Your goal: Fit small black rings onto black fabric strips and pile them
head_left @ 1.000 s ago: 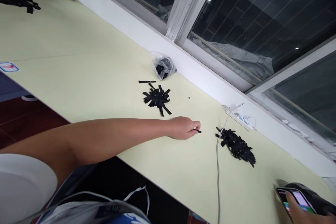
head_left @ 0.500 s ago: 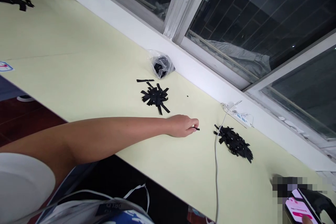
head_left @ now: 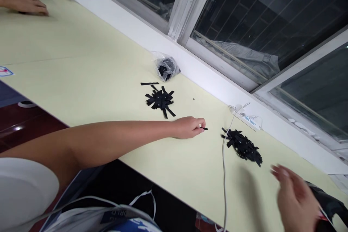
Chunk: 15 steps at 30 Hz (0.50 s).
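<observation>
Head view: left hand [head_left: 189, 127] pinches black strip [head_left: 206, 128]; likely light, flexible, best held near an end. Right hand [head_left: 297, 197] blurred, grip unclear.

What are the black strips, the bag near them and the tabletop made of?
The black strips look like matte fabric ribbon: thin, flat and dull, though no weave is visible. The bag seems glossy plastic film, being see-through, crinkled and shiny. The tabletop may be smooth laminate with a satin finish, judging by its even, flat, pale surface.
</observation>
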Motion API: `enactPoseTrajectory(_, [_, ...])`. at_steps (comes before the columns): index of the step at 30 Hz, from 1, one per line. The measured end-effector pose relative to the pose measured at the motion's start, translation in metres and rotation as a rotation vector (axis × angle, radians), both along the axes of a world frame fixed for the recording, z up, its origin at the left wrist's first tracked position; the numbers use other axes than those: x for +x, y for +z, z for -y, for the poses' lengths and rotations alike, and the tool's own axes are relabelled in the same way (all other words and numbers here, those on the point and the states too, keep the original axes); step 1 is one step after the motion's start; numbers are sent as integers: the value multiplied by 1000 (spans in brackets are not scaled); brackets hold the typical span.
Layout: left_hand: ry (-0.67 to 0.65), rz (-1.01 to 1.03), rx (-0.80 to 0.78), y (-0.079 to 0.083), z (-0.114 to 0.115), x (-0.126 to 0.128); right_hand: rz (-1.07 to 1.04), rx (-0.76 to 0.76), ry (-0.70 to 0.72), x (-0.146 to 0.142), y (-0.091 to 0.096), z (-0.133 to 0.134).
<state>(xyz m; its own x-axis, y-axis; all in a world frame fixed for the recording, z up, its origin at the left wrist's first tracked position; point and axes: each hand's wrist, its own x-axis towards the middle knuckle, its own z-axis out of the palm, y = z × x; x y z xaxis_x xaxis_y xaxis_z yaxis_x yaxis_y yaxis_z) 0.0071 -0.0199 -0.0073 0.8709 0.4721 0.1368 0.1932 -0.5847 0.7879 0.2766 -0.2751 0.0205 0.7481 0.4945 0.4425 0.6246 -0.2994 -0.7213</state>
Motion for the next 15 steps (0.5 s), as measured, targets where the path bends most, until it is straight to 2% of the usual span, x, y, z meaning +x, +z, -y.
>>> enactPoseTrajectory(4, [-17,100,-90,1,-2,0,-396,-168,483,-80,16,-97])
enactPoseTrajectory(7, [-19,143,-49,1,-6,-2,-576,-249,689,-115,9,-149])
enactPoseTrajectory(8, [-21,150,-32,2,-7,-2,-618,-265,764,-119,3,-160])
enactPoseTrajectory(10, [-36,150,-4,2,-9,-3,-684,-246,826,-121,-12,-170])
enactPoseTrajectory(13, [-57,146,18,2,-11,-3,-756,-149,793,-117,-30,-169])
enactPoseTrajectory(15, [-45,163,-2,1,-11,-3,-771,-79,753,-114,-34,-166])
